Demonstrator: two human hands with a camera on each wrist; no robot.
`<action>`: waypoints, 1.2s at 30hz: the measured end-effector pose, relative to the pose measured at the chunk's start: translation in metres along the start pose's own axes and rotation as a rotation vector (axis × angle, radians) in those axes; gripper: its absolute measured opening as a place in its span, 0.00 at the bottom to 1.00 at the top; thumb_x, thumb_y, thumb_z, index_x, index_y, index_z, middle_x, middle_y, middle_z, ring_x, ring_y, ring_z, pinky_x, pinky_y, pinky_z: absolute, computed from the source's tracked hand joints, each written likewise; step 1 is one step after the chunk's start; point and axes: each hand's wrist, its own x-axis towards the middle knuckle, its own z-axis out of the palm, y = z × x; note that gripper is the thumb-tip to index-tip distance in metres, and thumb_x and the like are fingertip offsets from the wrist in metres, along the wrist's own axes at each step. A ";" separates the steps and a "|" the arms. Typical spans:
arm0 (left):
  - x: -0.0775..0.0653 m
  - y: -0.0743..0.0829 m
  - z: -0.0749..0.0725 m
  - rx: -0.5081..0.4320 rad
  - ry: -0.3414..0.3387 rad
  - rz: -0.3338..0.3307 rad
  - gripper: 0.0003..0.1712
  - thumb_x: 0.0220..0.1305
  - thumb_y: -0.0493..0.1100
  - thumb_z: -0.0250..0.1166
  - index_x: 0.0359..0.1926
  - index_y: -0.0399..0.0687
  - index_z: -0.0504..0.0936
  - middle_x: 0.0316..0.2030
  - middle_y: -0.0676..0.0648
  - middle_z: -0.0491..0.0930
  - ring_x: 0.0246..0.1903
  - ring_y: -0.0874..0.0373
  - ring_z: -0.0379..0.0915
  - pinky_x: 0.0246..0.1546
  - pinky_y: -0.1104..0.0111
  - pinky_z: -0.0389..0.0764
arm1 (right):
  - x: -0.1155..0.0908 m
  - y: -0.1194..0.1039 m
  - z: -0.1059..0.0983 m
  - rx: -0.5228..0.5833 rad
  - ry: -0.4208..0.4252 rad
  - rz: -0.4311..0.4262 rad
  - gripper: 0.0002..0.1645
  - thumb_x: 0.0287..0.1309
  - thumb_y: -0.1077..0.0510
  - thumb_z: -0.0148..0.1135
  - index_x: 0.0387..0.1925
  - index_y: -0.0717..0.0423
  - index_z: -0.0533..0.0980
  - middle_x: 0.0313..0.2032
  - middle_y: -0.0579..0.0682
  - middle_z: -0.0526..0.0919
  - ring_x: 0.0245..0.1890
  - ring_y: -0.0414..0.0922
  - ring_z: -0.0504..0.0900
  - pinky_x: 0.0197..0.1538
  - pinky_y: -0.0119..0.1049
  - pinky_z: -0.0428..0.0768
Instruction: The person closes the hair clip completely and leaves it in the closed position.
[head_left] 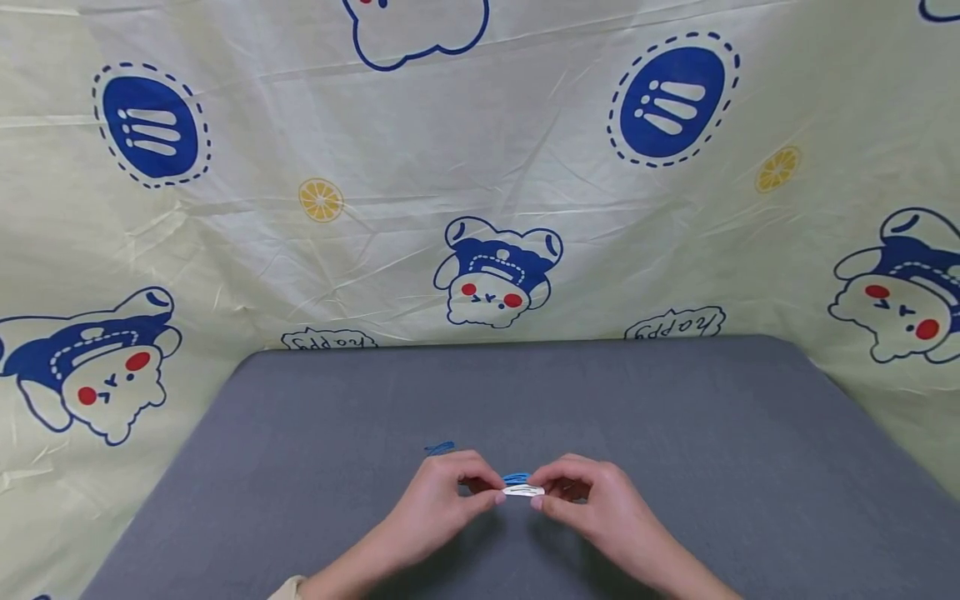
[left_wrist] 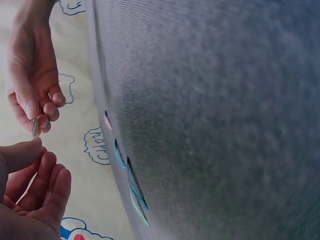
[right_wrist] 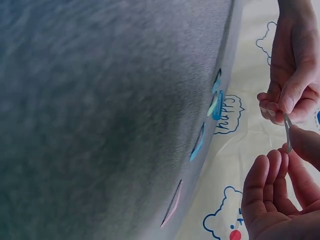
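A white snap hair clip (head_left: 522, 491) is held level between my two hands, a little above the table. My left hand (head_left: 446, 500) pinches its left end between thumb and fingertips. At the right end, the thumb and fingers of my right hand (head_left: 592, 500) pinch it too. Both wrist views show the same slim clip (right_wrist: 288, 131) bridging the two hands. Just behind it in the head view lies a blue hair clip (head_left: 516, 478), partly covered by the white one. Another blue clip (head_left: 440, 448) rests beyond my left hand.
More clips lie on the grey table (head_left: 675, 417): a pink clip (right_wrist: 172, 207) and a pale green clip (left_wrist: 139, 207) near blue ones. A patterned cloth (head_left: 397, 125) hangs behind the table and down its sides.
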 end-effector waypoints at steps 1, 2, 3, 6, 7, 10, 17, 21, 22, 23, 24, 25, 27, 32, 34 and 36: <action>0.001 -0.001 0.000 0.002 -0.008 -0.009 0.05 0.57 0.35 0.73 0.33 0.51 0.88 0.28 0.61 0.79 0.30 0.67 0.76 0.36 0.69 0.80 | 0.001 0.001 0.000 -0.008 -0.004 0.009 0.08 0.54 0.57 0.73 0.36 0.42 0.83 0.32 0.39 0.82 0.30 0.40 0.80 0.38 0.34 0.80; 0.002 -0.002 0.001 0.001 -0.016 -0.019 0.05 0.57 0.35 0.72 0.33 0.50 0.88 0.27 0.61 0.79 0.29 0.67 0.76 0.36 0.69 0.80 | 0.001 0.002 0.000 -0.015 -0.008 0.010 0.08 0.54 0.57 0.73 0.36 0.43 0.84 0.31 0.39 0.82 0.30 0.39 0.80 0.37 0.34 0.80; 0.003 -0.002 0.001 0.003 -0.022 -0.025 0.04 0.58 0.35 0.72 0.32 0.50 0.88 0.27 0.61 0.79 0.29 0.67 0.76 0.35 0.70 0.80 | 0.001 0.003 -0.001 -0.015 -0.012 0.012 0.08 0.54 0.57 0.73 0.36 0.43 0.84 0.31 0.39 0.82 0.30 0.39 0.80 0.37 0.33 0.80; 0.006 -0.003 0.002 0.004 -0.045 -0.060 0.04 0.58 0.35 0.72 0.32 0.49 0.88 0.27 0.61 0.79 0.29 0.67 0.76 0.35 0.71 0.79 | 0.003 0.007 -0.002 -0.013 -0.030 0.015 0.07 0.54 0.57 0.73 0.36 0.44 0.84 0.31 0.39 0.81 0.30 0.39 0.79 0.36 0.33 0.79; 0.007 -0.004 0.002 0.004 -0.052 -0.071 0.03 0.58 0.35 0.72 0.32 0.49 0.88 0.27 0.61 0.79 0.29 0.67 0.76 0.35 0.71 0.79 | 0.004 0.008 -0.002 -0.014 -0.036 0.011 0.07 0.54 0.57 0.73 0.36 0.45 0.84 0.31 0.40 0.81 0.30 0.39 0.79 0.36 0.33 0.79; 0.009 -0.007 0.003 0.003 -0.070 -0.097 0.03 0.58 0.35 0.72 0.31 0.48 0.88 0.27 0.61 0.79 0.29 0.66 0.76 0.34 0.71 0.79 | 0.007 0.012 -0.003 -0.021 -0.067 0.021 0.06 0.55 0.57 0.72 0.36 0.46 0.84 0.31 0.41 0.81 0.30 0.39 0.79 0.35 0.33 0.79; 0.011 -0.013 0.006 0.022 -0.089 -0.102 0.04 0.57 0.35 0.73 0.31 0.48 0.88 0.27 0.61 0.79 0.29 0.67 0.76 0.32 0.72 0.78 | 0.014 0.019 -0.003 -0.059 -0.137 0.059 0.05 0.56 0.59 0.71 0.36 0.49 0.83 0.29 0.40 0.81 0.29 0.38 0.79 0.34 0.33 0.79; 0.012 -0.016 0.008 0.050 -0.098 -0.076 0.03 0.56 0.35 0.73 0.30 0.47 0.87 0.26 0.61 0.78 0.29 0.68 0.75 0.33 0.73 0.77 | 0.016 0.021 -0.003 -0.058 -0.157 0.030 0.06 0.56 0.59 0.71 0.36 0.50 0.83 0.29 0.40 0.81 0.29 0.37 0.79 0.33 0.32 0.78; 0.012 -0.017 0.009 0.057 -0.101 -0.071 0.04 0.56 0.35 0.73 0.29 0.47 0.87 0.26 0.61 0.78 0.29 0.68 0.74 0.33 0.73 0.77 | 0.017 0.021 -0.004 -0.059 -0.160 0.020 0.06 0.55 0.59 0.71 0.36 0.51 0.83 0.29 0.40 0.81 0.29 0.37 0.79 0.33 0.32 0.78; 0.012 -0.018 0.009 0.062 -0.105 -0.069 0.04 0.56 0.35 0.73 0.29 0.47 0.87 0.26 0.61 0.78 0.29 0.68 0.74 0.33 0.73 0.77 | 0.017 0.022 -0.004 -0.061 -0.163 0.013 0.06 0.55 0.59 0.72 0.36 0.51 0.83 0.29 0.40 0.81 0.29 0.37 0.78 0.33 0.31 0.78; 0.012 -0.018 0.010 0.068 -0.109 -0.068 0.04 0.56 0.35 0.73 0.29 0.48 0.87 0.26 0.61 0.78 0.29 0.68 0.74 0.33 0.73 0.77 | 0.018 0.022 -0.004 -0.065 -0.166 0.006 0.06 0.55 0.59 0.72 0.36 0.51 0.84 0.29 0.40 0.81 0.29 0.36 0.78 0.33 0.31 0.77; 0.013 -0.019 0.010 0.072 -0.115 -0.070 0.04 0.56 0.35 0.73 0.29 0.48 0.87 0.26 0.61 0.77 0.29 0.69 0.73 0.33 0.74 0.76 | 0.018 0.023 -0.004 -0.074 -0.169 0.004 0.07 0.54 0.58 0.72 0.36 0.51 0.84 0.28 0.39 0.81 0.29 0.36 0.78 0.33 0.31 0.77; 0.013 -0.020 0.011 0.085 -0.123 -0.071 0.04 0.56 0.35 0.72 0.29 0.48 0.87 0.26 0.61 0.77 0.29 0.69 0.73 0.32 0.74 0.76 | 0.020 0.023 -0.004 -0.088 -0.178 0.005 0.07 0.54 0.58 0.73 0.36 0.50 0.84 0.28 0.39 0.80 0.28 0.36 0.78 0.33 0.31 0.76; 0.015 -0.021 0.011 0.125 -0.145 -0.072 0.02 0.56 0.36 0.73 0.28 0.45 0.87 0.26 0.62 0.77 0.28 0.70 0.72 0.31 0.75 0.75 | 0.022 0.026 -0.003 -0.115 -0.199 0.006 0.07 0.53 0.60 0.72 0.35 0.50 0.84 0.27 0.38 0.80 0.27 0.35 0.77 0.31 0.31 0.76; 0.016 -0.022 0.011 0.136 -0.151 -0.072 0.02 0.56 0.35 0.73 0.28 0.45 0.87 0.25 0.62 0.76 0.27 0.70 0.71 0.31 0.75 0.75 | 0.023 0.027 -0.003 -0.121 -0.208 0.007 0.07 0.53 0.61 0.72 0.35 0.50 0.84 0.27 0.38 0.80 0.27 0.35 0.77 0.31 0.31 0.75; 0.017 -0.023 0.011 0.147 -0.155 -0.068 0.02 0.55 0.35 0.73 0.28 0.45 0.87 0.25 0.62 0.76 0.27 0.70 0.71 0.30 0.75 0.74 | 0.024 0.027 -0.003 -0.124 -0.218 0.013 0.07 0.53 0.61 0.71 0.35 0.51 0.84 0.27 0.38 0.80 0.27 0.35 0.77 0.31 0.31 0.75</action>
